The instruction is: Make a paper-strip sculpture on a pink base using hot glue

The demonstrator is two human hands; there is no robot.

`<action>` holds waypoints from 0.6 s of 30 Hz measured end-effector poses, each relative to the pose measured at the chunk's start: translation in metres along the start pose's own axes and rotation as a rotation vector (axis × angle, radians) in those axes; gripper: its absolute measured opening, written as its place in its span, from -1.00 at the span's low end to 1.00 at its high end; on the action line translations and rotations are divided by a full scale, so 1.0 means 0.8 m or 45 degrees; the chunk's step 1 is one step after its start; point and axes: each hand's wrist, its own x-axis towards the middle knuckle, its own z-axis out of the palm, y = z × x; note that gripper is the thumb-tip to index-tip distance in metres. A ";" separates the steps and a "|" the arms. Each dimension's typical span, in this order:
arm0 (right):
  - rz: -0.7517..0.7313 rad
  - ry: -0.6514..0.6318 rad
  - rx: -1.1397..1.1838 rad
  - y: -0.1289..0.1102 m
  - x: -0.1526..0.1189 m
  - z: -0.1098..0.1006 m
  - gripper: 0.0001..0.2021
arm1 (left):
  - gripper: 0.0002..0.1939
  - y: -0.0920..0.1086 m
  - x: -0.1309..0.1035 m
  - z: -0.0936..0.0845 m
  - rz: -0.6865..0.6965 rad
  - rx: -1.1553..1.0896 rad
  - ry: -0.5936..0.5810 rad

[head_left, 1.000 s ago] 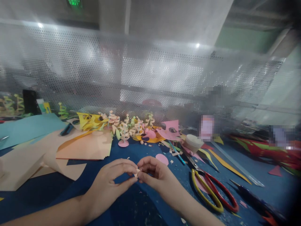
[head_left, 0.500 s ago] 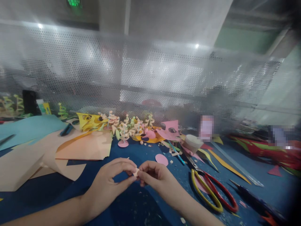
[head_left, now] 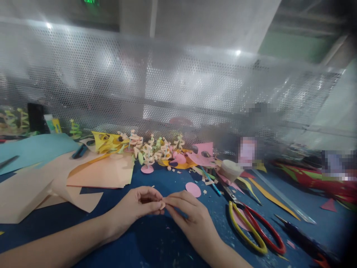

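Pale small piece (head_left: pixel 162 205) sat pinched by left hand (head_left: pixel 125 210) above the desk (head_left: pixel 156 240), right hand (head_left: pixel 196 219) fingers pressed together alongside; I judged this fine two-handed handling, calling next for light, steady pressure.

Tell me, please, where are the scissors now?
In the head view, the scissors lie on the blue table, right of the right hand, between it and the dark pen-like tool.

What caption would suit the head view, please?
Bare left hand and right hand meet at pale paper piece over blue tabletop.
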 end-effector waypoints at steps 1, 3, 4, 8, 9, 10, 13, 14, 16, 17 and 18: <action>0.041 0.017 0.009 0.000 0.000 0.001 -0.83 | -0.87 -0.001 0.000 0.000 0.018 0.005 0.022; 0.113 0.064 0.016 0.000 0.000 0.004 -0.86 | -0.88 -0.002 0.001 -0.001 0.046 0.008 0.068; 0.136 0.084 0.009 0.000 0.000 0.004 -0.88 | -0.88 -0.003 0.001 -0.001 0.049 0.007 0.083; 0.129 0.069 -0.028 -0.002 0.000 0.005 -0.91 | -0.87 -0.005 0.001 -0.002 0.045 0.022 0.085; 0.115 0.054 -0.032 -0.003 -0.001 0.005 -0.91 | -0.87 -0.006 0.001 -0.002 0.050 0.031 0.082; 0.101 0.048 -0.034 -0.003 -0.001 0.006 -0.90 | -0.87 -0.006 0.001 -0.002 0.053 0.037 0.083; 0.050 0.085 -0.033 -0.001 -0.002 0.009 -0.89 | -0.86 -0.004 0.002 -0.001 0.038 0.050 0.093; 0.037 0.099 -0.033 0.000 -0.002 0.010 -0.88 | -0.86 -0.004 0.002 -0.001 0.031 0.055 0.096; 0.033 0.111 -0.037 0.001 -0.003 0.012 -0.88 | -0.86 -0.003 0.002 -0.001 0.027 0.069 0.097; 0.038 0.110 -0.042 0.002 -0.003 0.013 -0.88 | -0.86 -0.003 0.002 -0.001 0.033 0.075 0.098; 0.045 0.110 -0.048 0.002 -0.003 0.013 -0.88 | -0.87 -0.002 0.002 -0.001 0.041 0.079 0.097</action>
